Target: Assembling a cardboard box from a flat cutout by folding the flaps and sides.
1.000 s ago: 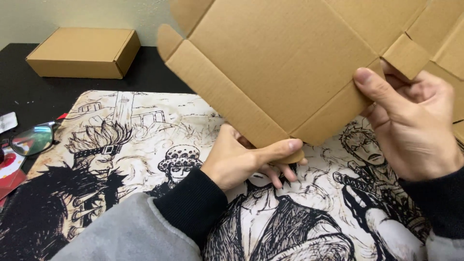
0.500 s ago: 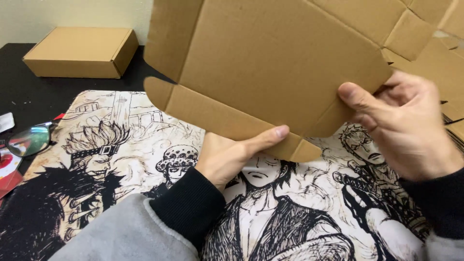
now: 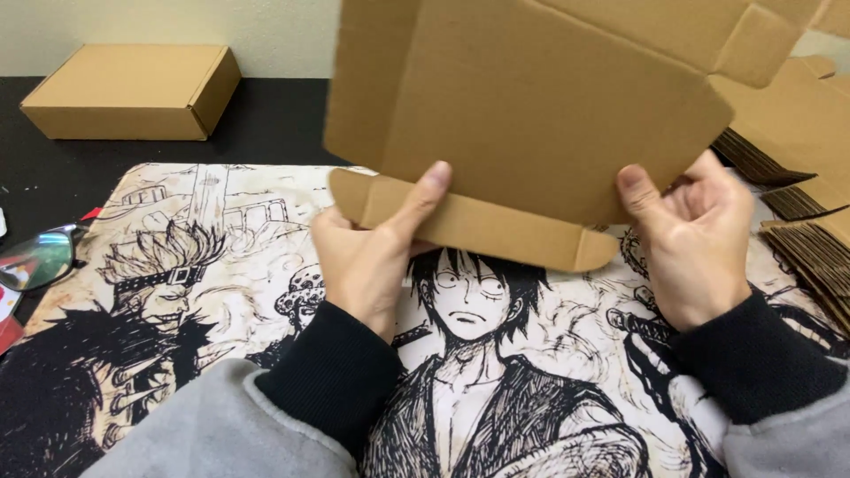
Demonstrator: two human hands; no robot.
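Above the illustrated mat [image 3: 221, 292] on the table [image 3: 274, 124], both hands clamp an unfolded cardboard box blank [image 3: 531, 106]: left hand [image 3: 367, 257] thumb on the bottom flap, right hand [image 3: 695, 239] gripping the lower right edge. Finished box [image 3: 133, 93] back left, glasses [image 3: 40, 258] at the left edge.

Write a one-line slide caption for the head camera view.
Left hand and right hand hold a flat cardboard box blank above an illustrated desk mat.

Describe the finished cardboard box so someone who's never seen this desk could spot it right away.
Start at the black-and-cream illustrated desk mat, then look past its far left corner. There the closed brown cardboard box sits on the black tabletop. It alone is fully folded; the other cardboard is flat.
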